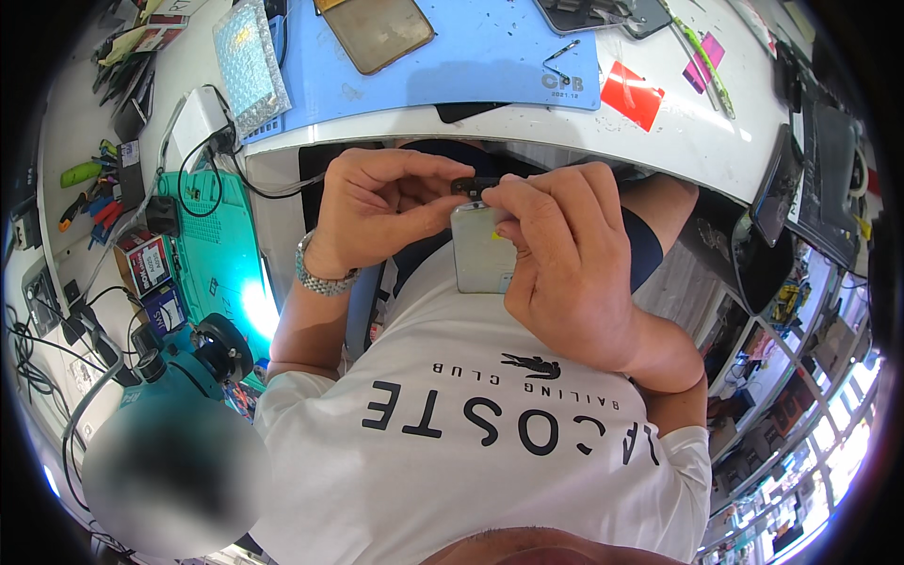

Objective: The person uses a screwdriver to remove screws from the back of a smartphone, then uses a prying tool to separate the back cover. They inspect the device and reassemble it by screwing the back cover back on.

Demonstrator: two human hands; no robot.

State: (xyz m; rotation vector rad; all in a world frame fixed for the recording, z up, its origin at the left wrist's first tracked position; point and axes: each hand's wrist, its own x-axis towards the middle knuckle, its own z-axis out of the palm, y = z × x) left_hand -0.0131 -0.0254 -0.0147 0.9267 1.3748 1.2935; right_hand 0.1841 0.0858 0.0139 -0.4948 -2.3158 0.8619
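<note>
Close in front of my white shirt, a flat silver-grey phone-like piece [478, 256] hangs upright between my hands. My right hand [573, 259] grips its right side, fingers curled and partly hiding it. At its upper end sits a small black part [474, 186] with a tiny light detail. My left hand [388, 202], a metal watch on its wrist, pinches that part's left end between thumb and forefinger. My right thumb and forefinger reach its right end. Whether the black part is joined to the silver piece I cannot tell.
Beyond my hands the white bench edge [377, 130] curves past, with a blue work mat [471, 80], a brownish translucent phone case [381, 33], bubble wrap [250, 71] and a red sheet [632, 96]. On the left are a green mat [202, 240] and a teal microscope [179, 377].
</note>
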